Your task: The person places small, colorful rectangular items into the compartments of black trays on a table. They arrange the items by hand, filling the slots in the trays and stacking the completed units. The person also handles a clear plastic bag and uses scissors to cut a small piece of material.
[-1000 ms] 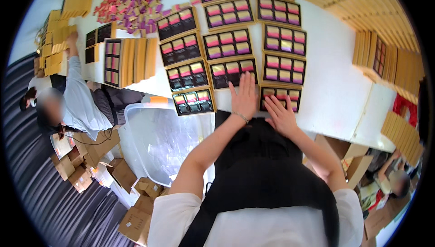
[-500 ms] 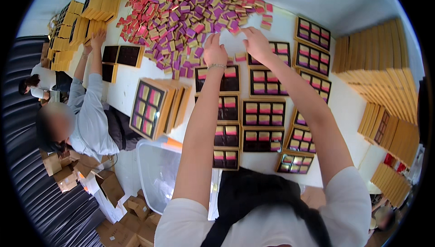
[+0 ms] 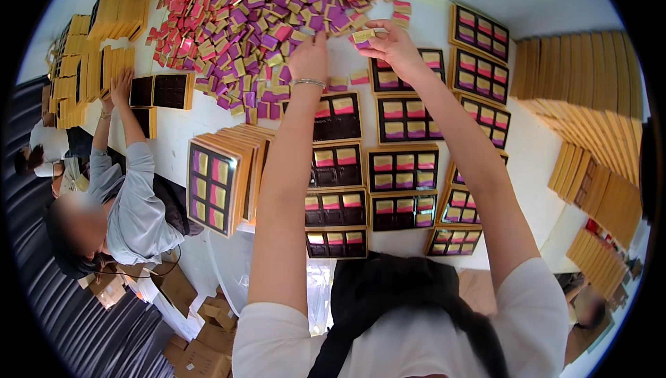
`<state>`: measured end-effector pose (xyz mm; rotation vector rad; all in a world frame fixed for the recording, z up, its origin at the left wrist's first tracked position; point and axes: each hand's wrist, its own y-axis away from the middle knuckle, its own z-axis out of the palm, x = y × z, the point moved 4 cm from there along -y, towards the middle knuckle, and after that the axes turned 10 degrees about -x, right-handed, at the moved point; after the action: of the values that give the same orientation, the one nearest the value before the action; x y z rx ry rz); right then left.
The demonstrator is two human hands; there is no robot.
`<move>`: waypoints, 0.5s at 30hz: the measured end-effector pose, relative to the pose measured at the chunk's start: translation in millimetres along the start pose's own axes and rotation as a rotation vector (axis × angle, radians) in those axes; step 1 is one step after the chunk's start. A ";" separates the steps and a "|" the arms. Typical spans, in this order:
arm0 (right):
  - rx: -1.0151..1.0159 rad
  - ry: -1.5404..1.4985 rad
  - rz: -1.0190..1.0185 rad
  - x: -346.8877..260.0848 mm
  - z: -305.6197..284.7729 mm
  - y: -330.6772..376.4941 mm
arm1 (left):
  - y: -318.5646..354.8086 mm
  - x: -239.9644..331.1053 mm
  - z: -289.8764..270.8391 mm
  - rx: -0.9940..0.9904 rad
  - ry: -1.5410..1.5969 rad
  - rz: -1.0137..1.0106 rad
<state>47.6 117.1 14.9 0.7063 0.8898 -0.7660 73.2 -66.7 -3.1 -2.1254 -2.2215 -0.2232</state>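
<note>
My right hand [image 3: 393,46] pinches a small gold-and-purple wrapped piece [image 3: 362,38] between thumb and fingers, just right of the big pile of wrapped pieces [image 3: 257,21]. My left hand [image 3: 309,61] reaches to the pile's near right edge, its fingers bent together. What those fingertips hold, if anything, is hidden. Below the hands stand rows of dark trays with gold rims. One tray [image 3: 404,170] in the middle column has pink-and-gold pieces above purple-and-gold ones. A left-column tray [image 3: 336,209] has pieces only in its upper row.
Filled trays [image 3: 479,80] line the table's right side, beside tall stacks of gold-edged boxes [image 3: 579,76]. Upright filled trays [image 3: 211,187] stand at left. Beyond them, a co-worker's hand [image 3: 121,87] touches box stacks near empty dark trays [image 3: 172,91]. Cardboard boxes [image 3: 208,350] lie lower left.
My right hand has come up with a gold-and-purple piece showing in its fingers. My left hand has shifted left. The whole view has moved a little, and the co-worker's hand remains at the box stacks.
</note>
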 end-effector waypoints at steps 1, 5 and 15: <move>-0.006 0.007 0.036 -7.2 2.4 16.7 | 12.5 1.9 -9.4 0.172 -0.007 0.060; 0.062 0.085 0.062 -20.0 -3.3 117.8 | 111.7 49.9 -59.1 0.280 0.379 0.209; 0.210 0.739 0.369 88.4 50.2 352.1 | 369.3 115.6 -4.3 -0.141 0.606 0.087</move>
<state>391.7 241.5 36.3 1.3422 1.2983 -0.2532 435.7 61.6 41.1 -1.8663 -1.7958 -0.9034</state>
